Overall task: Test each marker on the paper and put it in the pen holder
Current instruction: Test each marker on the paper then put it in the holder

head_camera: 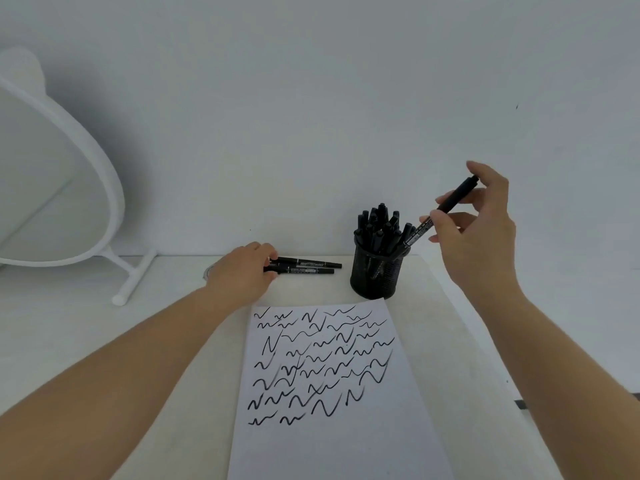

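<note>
A black marker [441, 211] is pinched in the right hand [479, 230], held tilted above the table — its upper end points up and to the right past the fingertips, and its lower end dips toward the rim of the pen holder [377, 271]. The thumb and first fingers curl round the middle of the barrel, while the other fingers stand looser above it. Whether the lower tip already touches the markers in the holder cannot be told.

The pen holder is a black mesh cup, standing upright on the table just beyond the top right corner of the paper [332, 386]. It is packed with a bunch of black markers [379, 225], their ends sticking up above the rim.

To the left of the holder two more markers [306, 266] lie flat on the table, side by side and roughly parallel, with their length running left to right. The left hand [242, 271] reaches to their left ends; its fingers are curled over those ends and touch them, though how firm the grip is cannot be told.

The paper lies in front of the person, near the right side of the table [104, 341], and is covered with rows of black wavy test strokes over its upper part — the lower part is blank.

At the far left a round white mirror [52, 174] on a white stand leans against the pale wall.
</note>
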### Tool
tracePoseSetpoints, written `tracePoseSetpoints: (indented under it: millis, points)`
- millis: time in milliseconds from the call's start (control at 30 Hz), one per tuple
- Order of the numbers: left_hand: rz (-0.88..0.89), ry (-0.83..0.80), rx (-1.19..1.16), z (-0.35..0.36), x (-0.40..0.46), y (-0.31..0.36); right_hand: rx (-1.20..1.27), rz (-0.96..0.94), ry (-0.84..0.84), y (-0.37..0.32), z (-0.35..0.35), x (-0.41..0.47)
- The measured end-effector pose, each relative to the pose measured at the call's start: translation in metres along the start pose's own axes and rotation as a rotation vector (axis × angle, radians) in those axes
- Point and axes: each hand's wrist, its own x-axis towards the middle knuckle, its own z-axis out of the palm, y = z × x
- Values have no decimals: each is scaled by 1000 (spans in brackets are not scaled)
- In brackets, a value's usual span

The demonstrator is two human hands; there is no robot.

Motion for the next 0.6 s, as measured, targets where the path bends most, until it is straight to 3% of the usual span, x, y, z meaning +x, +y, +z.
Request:
tracePoseSetpoints:
  millis: [333, 600]
  points:
    - [17, -21, 287, 37, 22, -19, 42, 2, 118, 33, 18, 9]
    - [13, 0, 177, 37, 18, -21, -139, -28, -89, 49, 37, 1]
